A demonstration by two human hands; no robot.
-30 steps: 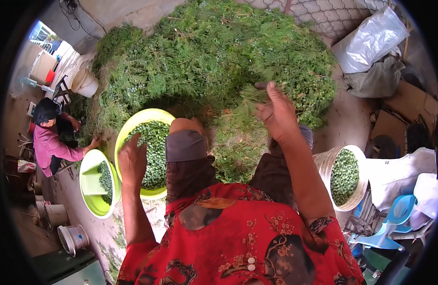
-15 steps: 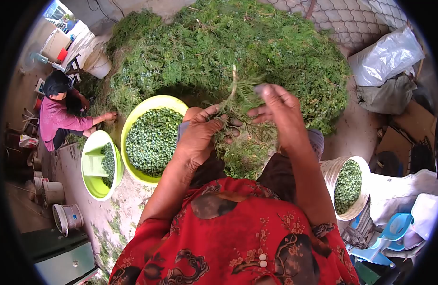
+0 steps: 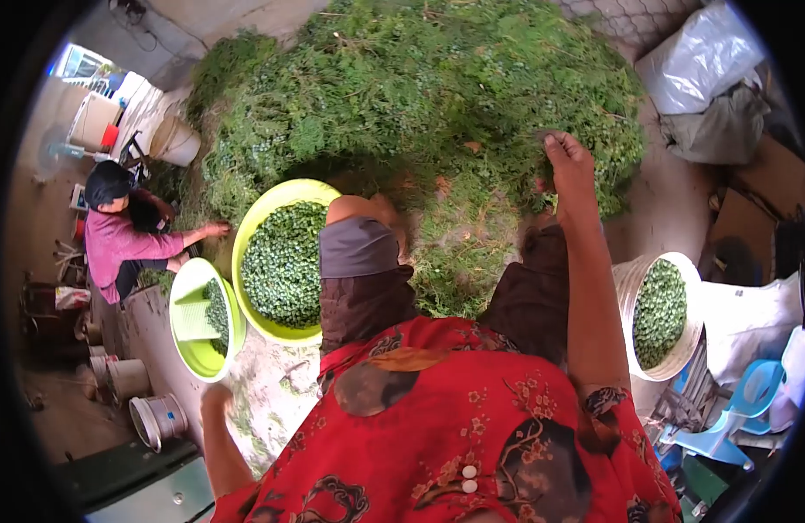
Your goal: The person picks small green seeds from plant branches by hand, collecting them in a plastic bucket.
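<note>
My right hand (image 3: 570, 166) is raised at the right edge of a large heap of green conifer branches (image 3: 376, 113) dotted with small berries. Its thumb and fingers are drawn together; whatever they pinch is too small to make out. Low on the left, my left hand (image 3: 216, 401) hangs beside my body, below the green basin, its fingers smeared by motion. Near my left knee stands a big yellow-green tub (image 3: 244, 253) filled with green berries (image 3: 285, 261). A smaller green basin (image 3: 186, 349) with a ridged board and some berries leans against it.
To the right, a white bucket (image 3: 625, 301) of berries stands by a light blue plastic item (image 3: 725, 418). Filled sacks (image 3: 703, 65) lie at the upper right. A co-worker (image 3: 123, 227) in a pink top sits at left, near several buckets (image 3: 158, 418). Loose sprigs (image 3: 463, 279) cover the ground between my legs.
Both hands were together over a conifer sprig before my lap. My left hand has swung down and left, my right hand up and right; the sprig is no longer seen between them.
</note>
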